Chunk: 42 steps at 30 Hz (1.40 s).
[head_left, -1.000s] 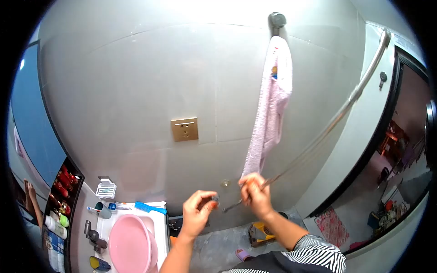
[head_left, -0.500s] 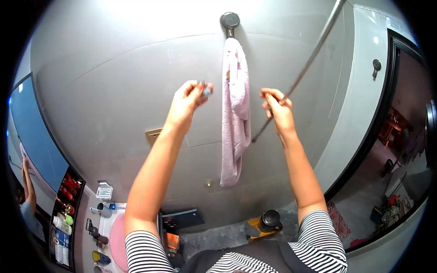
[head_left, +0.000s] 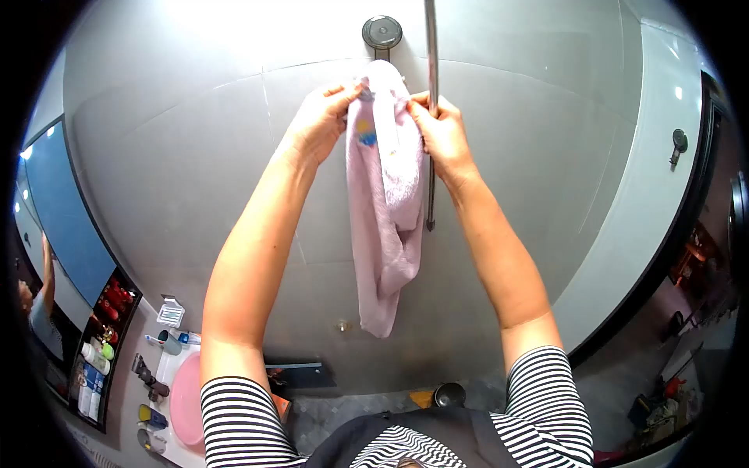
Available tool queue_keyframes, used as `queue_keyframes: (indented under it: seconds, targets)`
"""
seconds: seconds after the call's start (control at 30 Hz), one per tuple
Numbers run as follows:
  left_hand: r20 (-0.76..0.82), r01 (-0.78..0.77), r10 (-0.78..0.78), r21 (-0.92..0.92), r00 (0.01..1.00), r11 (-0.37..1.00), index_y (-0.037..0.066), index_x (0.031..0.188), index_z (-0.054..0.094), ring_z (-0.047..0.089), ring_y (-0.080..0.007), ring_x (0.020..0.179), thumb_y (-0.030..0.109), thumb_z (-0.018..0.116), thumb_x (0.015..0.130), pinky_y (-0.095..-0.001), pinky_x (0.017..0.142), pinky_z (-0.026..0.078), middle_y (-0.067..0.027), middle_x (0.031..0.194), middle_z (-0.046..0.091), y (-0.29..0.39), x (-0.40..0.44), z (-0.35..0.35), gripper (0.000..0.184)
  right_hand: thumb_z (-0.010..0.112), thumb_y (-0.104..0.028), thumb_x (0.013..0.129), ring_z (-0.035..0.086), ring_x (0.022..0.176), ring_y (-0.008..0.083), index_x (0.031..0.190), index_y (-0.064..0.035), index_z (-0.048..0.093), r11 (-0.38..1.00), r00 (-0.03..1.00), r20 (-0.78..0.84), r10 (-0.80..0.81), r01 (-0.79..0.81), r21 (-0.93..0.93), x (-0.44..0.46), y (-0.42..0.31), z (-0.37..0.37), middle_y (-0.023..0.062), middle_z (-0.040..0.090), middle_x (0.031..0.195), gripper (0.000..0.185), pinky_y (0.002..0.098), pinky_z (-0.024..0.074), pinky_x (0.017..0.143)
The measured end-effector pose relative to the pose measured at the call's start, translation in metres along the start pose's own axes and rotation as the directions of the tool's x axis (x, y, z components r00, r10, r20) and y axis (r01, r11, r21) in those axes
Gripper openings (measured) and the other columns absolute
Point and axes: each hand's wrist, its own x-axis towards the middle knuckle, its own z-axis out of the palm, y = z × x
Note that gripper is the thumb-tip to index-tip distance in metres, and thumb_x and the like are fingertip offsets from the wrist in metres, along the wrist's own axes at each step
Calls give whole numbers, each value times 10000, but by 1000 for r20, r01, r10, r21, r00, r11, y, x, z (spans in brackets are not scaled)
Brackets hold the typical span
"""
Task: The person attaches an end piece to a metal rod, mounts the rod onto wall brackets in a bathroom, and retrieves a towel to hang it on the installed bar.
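Note:
A pale pink towel (head_left: pixel 388 179) with a small yellow and blue patch hangs from a dark round wall hook (head_left: pixel 381 33). My left hand (head_left: pixel 321 117) is closed at the towel's upper left edge, with a small greyish item (head_left: pixel 364 92), kind unclear, at its fingertips. My right hand (head_left: pixel 445 134) pinches the towel's upper right edge. A thin metal rod (head_left: pixel 431 195) runs upright through the right hand, its lower tip beside the towel and its upper end out of view.
At lower left are a pink basin (head_left: pixel 187 398), a soap dish (head_left: pixel 170 312), a cup (head_left: pixel 168 341) and a mirror cabinet (head_left: pixel 66 210). Another dark hook (head_left: pixel 678 147) is on the right wall beside a doorway. A dark round container (head_left: pixel 449 395) stands on the floor.
Both hands have moved up and inward onto the towel's upper part. The rod has swung from slanted to nearly upright. The towel's lower end has shifted slightly.

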Motion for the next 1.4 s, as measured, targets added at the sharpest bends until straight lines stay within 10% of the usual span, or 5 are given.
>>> queue_keyframes:
  seconds: [0.17,0.3,0.5,1.2,1.4]
  targets:
    - [57,-216,227,-148,972,965,19,996,592,601,-109,845,202,550,907,-256,755,487,-37,917,631,39,14,8,207,561,-127,887,421,536,39,889,-26,604,996,998,-69,-13,19,89,6,-32,-7,-26,523,701,109,189,343,435]
    - [335,-46,113,-203,935,978,22,996,587,617,-118,802,202,548,902,-271,720,502,-35,910,632,31,-34,17,207,511,-109,907,435,609,18,908,-29,583,990,999,-30,-21,25,141,-42,-36,-13,-48,528,735,107,178,363,523]
    - [249,237,-202,-122,947,964,76,898,595,545,-97,921,249,596,880,-272,781,462,-2,957,614,-2,-87,8,174,531,-154,916,452,603,35,917,-23,577,965,968,5,251,-251,78,-112,0,-25,-15,536,755,139,175,356,446]
    - [262,181,-122,-217,957,959,43,918,549,588,-130,802,194,663,836,-250,721,484,-102,880,629,-53,-91,7,207,546,-178,914,368,510,17,867,-31,584,970,964,112,240,-233,-69,-122,22,-15,-70,402,566,158,204,314,457]
    - [220,189,-131,-265,967,946,15,1026,544,591,-123,787,171,636,850,-235,698,495,-97,880,619,-45,-94,-1,253,609,-179,877,273,551,62,781,-28,558,904,990,-45,135,-142,-404,-127,39,-21,-23,265,574,186,256,283,467]
